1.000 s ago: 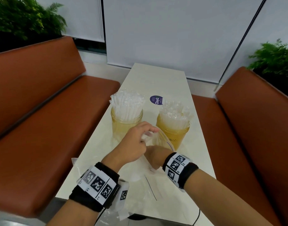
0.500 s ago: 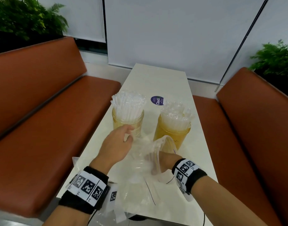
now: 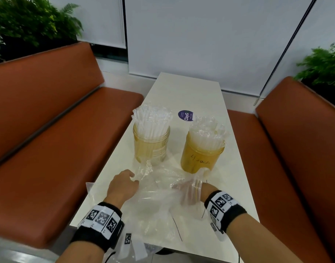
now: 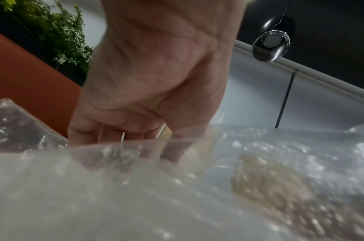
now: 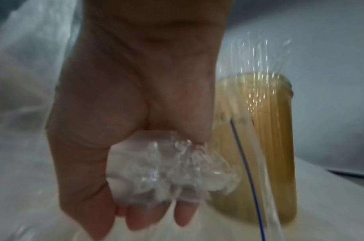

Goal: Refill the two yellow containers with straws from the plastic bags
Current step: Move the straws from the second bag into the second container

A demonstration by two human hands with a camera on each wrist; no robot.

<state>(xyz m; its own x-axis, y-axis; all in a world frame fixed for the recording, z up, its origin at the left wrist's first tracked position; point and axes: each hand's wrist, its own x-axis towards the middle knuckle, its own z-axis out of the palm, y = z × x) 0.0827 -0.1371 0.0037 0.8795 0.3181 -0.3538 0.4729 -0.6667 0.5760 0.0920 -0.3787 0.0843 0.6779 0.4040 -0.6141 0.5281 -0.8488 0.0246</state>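
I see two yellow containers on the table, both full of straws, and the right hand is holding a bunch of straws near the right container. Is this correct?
Not quite. The right hand holds crumpled clear plastic bag, not straws; the right wrist view shows its fingers curled round the plastic. The rest stands: both yellow containers on the table are full of straws.

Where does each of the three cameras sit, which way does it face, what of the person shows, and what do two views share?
Head: looks down the table; both hands, left hand, right hand.
Left wrist: low, along the palm into the plastic bag.
Right wrist: along the fist, crumpled bag, right yellow container.
Shared: head and right wrist show that container.
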